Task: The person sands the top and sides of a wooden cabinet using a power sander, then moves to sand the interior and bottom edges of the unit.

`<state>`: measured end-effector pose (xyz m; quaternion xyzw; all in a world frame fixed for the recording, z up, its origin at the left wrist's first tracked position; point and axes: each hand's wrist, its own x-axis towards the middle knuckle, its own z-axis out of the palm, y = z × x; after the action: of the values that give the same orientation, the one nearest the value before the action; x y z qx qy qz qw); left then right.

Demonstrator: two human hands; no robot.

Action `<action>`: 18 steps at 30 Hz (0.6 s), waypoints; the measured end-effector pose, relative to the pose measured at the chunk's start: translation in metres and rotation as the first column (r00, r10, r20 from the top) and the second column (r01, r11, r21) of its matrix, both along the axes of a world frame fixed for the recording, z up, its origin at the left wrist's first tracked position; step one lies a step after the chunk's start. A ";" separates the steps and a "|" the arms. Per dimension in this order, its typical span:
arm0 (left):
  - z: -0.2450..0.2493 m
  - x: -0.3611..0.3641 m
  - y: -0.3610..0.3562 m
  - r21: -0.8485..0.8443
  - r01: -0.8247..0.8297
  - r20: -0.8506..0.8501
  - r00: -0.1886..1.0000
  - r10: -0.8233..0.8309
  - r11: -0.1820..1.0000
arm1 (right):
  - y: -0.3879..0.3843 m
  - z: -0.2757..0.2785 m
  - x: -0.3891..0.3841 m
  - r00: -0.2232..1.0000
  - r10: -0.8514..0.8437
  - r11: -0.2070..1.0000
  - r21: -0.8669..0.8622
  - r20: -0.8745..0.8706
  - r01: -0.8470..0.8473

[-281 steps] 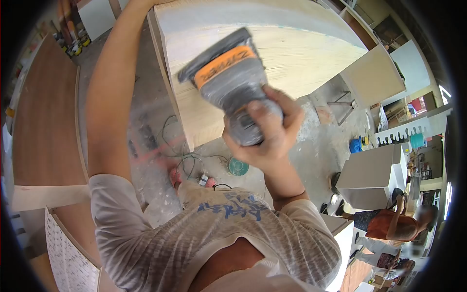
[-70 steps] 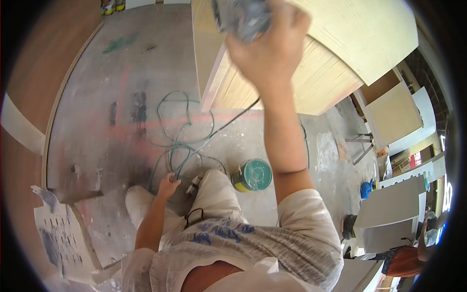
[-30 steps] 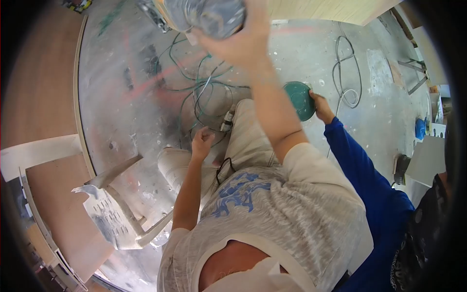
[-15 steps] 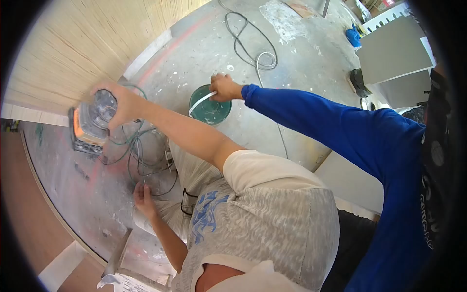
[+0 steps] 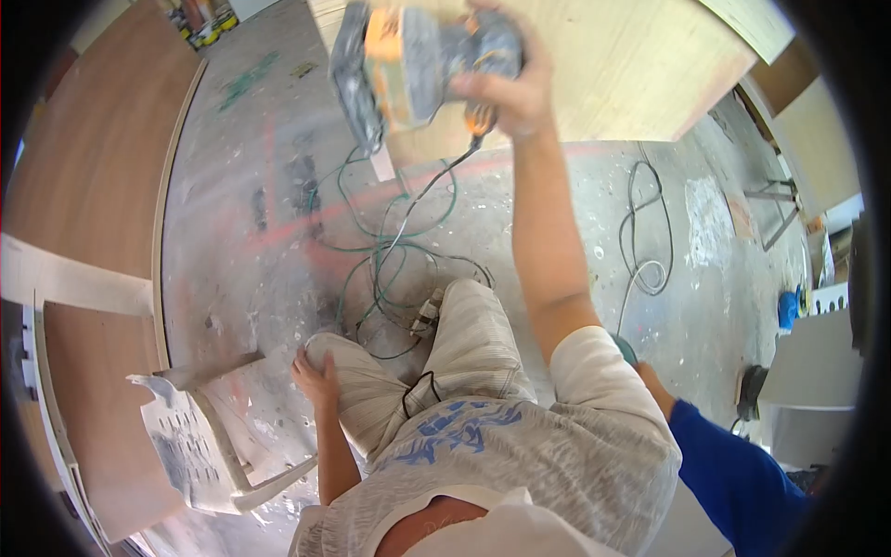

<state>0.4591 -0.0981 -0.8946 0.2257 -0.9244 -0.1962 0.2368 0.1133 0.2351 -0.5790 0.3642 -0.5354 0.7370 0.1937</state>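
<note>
My right hand (image 5: 520, 88) is raised at the top of the view, wrapped around an orange and grey electric sander (image 5: 408, 70). The sander is held in front of a pale plywood panel (image 5: 594, 84), its flat dark pad facing left. From its handle a power cord (image 5: 436, 181) runs down to the floor. My left hand (image 5: 317, 376) rests on my knee with nothing in it, its fingers stretched out.
Tangled green and dark cords (image 5: 380, 251) lie on the dusty floor before my legs. A broken pale plastic chair (image 5: 200, 446) stands at left, near brown boards (image 5: 102, 139). At right, a co-worker's blue sleeve (image 5: 733, 473) reaches toward a partly hidden green bucket (image 5: 625, 349).
The view has swung left. My right hand has brought the sander up from the panel's lower edge to in front of its face. The co-worker's arm and bucket are now mostly behind my shoulder.
</note>
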 end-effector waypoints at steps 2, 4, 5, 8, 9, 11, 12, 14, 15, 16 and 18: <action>0.005 -0.005 0.001 0.046 -0.068 0.054 0.996 0.066 0.997 | 0.004 0.024 -0.009 1.000 0.000 0.999 0.052 -0.005 0.000; 0.000 -0.005 -0.003 0.102 -0.076 0.082 0.994 0.068 0.992 | 0.008 0.040 -0.020 1.000 0.017 0.995 0.096 0.022 -0.019; -0.003 -0.004 -0.005 0.102 -0.080 0.096 0.993 0.071 0.992 | 0.011 0.044 -0.024 0.999 0.024 0.993 0.111 0.039 -0.028; -0.011 0.005 -0.019 0.099 -0.041 0.084 0.996 0.032 0.994 | 0.017 0.033 -0.029 0.997 0.041 0.992 0.113 0.072 -0.049; -0.014 0.007 -0.022 0.088 -0.058 0.094 0.994 0.050 0.994 | 0.017 0.022 -0.026 0.996 0.040 0.994 0.102 0.076 -0.048; -0.013 0.008 -0.026 0.058 -0.073 0.101 0.993 0.067 0.996 | 0.012 -0.010 -0.018 0.996 0.030 0.996 0.077 0.081 -0.036; -0.011 0.010 -0.026 0.065 -0.036 0.072 0.997 0.031 0.997 | 0.007 -0.027 -0.010 0.996 0.024 0.997 0.064 0.083 -0.030; -0.005 0.008 -0.021 0.059 -0.007 0.040 0.999 0.004 0.998 | -0.009 -0.053 0.017 0.996 -0.086 0.996 0.038 -0.022 0.086; 0.000 0.007 -0.017 0.048 -0.036 0.061 0.998 0.033 0.998 | -0.012 -0.073 0.026 0.992 -0.122 0.990 0.066 0.018 0.121; 0.003 0.003 -0.010 0.041 -0.067 0.079 0.995 0.063 0.997 | -0.014 -0.095 0.034 0.986 -0.157 0.983 0.100 0.052 0.151; 0.012 -0.009 0.004 0.003 0.010 0.054 0.999 -0.010 1.000 | -0.025 -0.134 0.056 0.959 -0.210 0.977 0.085 0.188 0.197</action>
<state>0.4501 -0.0942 -0.8824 0.2266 -0.9312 -0.1926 0.2106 0.1691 0.2101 -0.7126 0.2388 -0.6103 0.7276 0.2028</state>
